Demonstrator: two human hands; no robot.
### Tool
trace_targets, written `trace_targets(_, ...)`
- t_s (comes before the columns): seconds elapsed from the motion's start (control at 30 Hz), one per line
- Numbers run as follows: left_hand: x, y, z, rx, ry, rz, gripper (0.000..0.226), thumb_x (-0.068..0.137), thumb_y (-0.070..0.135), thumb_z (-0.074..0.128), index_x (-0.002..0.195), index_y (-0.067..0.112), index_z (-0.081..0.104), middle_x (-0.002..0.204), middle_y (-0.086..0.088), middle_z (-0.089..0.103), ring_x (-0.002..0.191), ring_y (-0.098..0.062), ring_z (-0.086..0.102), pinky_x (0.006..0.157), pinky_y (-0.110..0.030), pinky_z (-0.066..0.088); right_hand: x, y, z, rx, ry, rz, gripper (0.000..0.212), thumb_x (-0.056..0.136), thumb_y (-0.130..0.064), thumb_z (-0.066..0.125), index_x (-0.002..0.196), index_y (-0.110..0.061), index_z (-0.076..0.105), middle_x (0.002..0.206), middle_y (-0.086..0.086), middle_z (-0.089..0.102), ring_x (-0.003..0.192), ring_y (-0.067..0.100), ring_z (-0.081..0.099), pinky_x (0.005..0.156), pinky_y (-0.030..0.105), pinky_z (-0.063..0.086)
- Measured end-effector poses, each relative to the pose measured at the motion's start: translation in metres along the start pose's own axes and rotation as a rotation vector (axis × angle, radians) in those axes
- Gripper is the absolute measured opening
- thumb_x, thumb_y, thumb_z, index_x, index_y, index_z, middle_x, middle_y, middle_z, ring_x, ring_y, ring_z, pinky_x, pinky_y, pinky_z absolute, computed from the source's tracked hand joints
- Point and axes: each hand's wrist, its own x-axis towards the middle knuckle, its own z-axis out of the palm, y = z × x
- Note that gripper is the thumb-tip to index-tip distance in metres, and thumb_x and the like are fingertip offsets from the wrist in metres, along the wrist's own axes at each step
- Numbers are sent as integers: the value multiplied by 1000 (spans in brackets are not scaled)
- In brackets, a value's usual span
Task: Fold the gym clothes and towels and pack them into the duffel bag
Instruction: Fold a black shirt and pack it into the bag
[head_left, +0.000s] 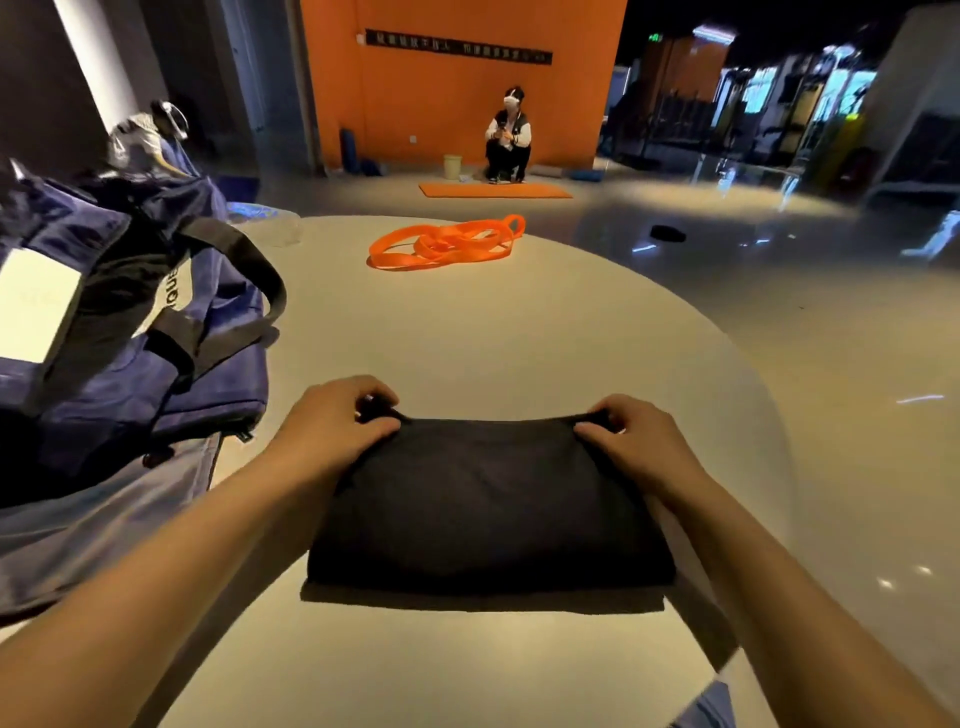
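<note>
Two bare hands work one folded black garment (488, 509) near the front edge of a round pale table (519, 338): the left hand (337, 421) pinches its far left corner, the right hand (631, 436) pinches its far right corner, fingers curled onto the cloth. The garment lies flat, a dark, thick rectangle with soft creases. One navy duffel bag (130, 332) with black straps sits at the table's left edge, gaping. One coiled orange strap (447, 244) lies near the far edge. Beyond, one person (508, 137) crouches by an orange mat (493, 190).
</note>
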Motion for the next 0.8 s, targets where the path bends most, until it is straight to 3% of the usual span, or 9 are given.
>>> trace_targets(0.1, -1, -10, 15, 95, 110, -4, 30, 88, 28, 66, 118, 26, 61, 113, -1, 62, 103, -23, 58, 90, -35, 46, -3, 12, 10, 27, 72, 8, 4, 89, -32, 63, 90, -28, 64, 89, -11, 64, 83, 9, 59, 65, 20, 40)
trace_targets(0.2, -10, 2, 12, 248, 235, 214, 38, 91, 48, 48, 118, 26, 62, 123, 3, 60, 114, -22, 54, 95, -39, 40, -3, 12, 9, 22, 96, -5, 5, 90, -32, 62, 91, -27, 63, 86, -14, 62, 79, 5, 56, 62, 17, 39)
trace_targets(0.3, -26, 35, 16, 339, -5, 406, 62, 86, 68, 23, 130, 36, 55, 138, 12, 51, 127, -14, 45, 104, -33, 28, 1, 10, 10, -81, 66, 9, 9, 94, -30, 56, 92, -23, 60, 85, -9, 60, 80, 13, 54, 65, 26, 36)
trace_targets(0.37, -27, 40, 29, 453, -257, 362, 75, 80, 79, 9, 144, 46, 29, 155, 15, 24, 143, -10, 19, 117, -39, 9, 4, 9, 9, -115, 55, 33, 11, 96, -29, 52, 92, -21, 58, 87, -5, 60, 80, 15, 53, 69, 27, 34)
trace_targets(0.43, -19, 33, 39, 526, -376, 282, 87, 68, 83, -6, 147, 50, 8, 159, 15, 8, 146, -12, 4, 119, -44, -1, 6, 7, 7, -138, 20, 65, 12, 97, -29, 50, 94, -20, 57, 89, -4, 59, 81, 15, 52, 70, 27, 34)
trace_targets(0.57, -9, 23, 47, 526, -344, 287, 101, 55, 90, -17, 146, 52, 3, 159, 17, 8, 147, -12, 4, 119, -43, 1, 7, 0, 1, -298, -59, 106, 17, 97, -33, 50, 101, -18, 56, 97, 0, 60, 88, 20, 55, 70, 29, 36)
trace_targets(0.67, -12, 24, 49, 538, -319, 303, 100, 57, 89, -16, 147, 50, 5, 159, 17, 9, 146, -12, 6, 119, -43, 3, -6, -22, -8, -592, 28, -17, 32, 97, -37, 46, 123, -19, 51, 118, 4, 55, 104, 25, 55, 77, 34, 45)
trace_targets(0.73, -11, 24, 50, 538, -296, 306, 107, 53, 90, -20, 147, 49, 8, 158, 18, 11, 146, -11, 8, 119, -42, 5, -23, -46, -4, -521, 113, -190, 39, 97, -38, 44, 134, -25, 45, 132, -3, 51, 115, 19, 51, 89, 34, 45)
trace_targets(0.8, -11, 25, 49, 528, -272, 304, 113, 50, 91, -23, 147, 47, 14, 158, 18, 14, 145, -9, 11, 118, -41, 7, -35, -58, 12, -452, 23, -304, 43, 98, -45, 35, 137, -30, 43, 136, -9, 50, 121, 15, 48, 96, 31, 40)
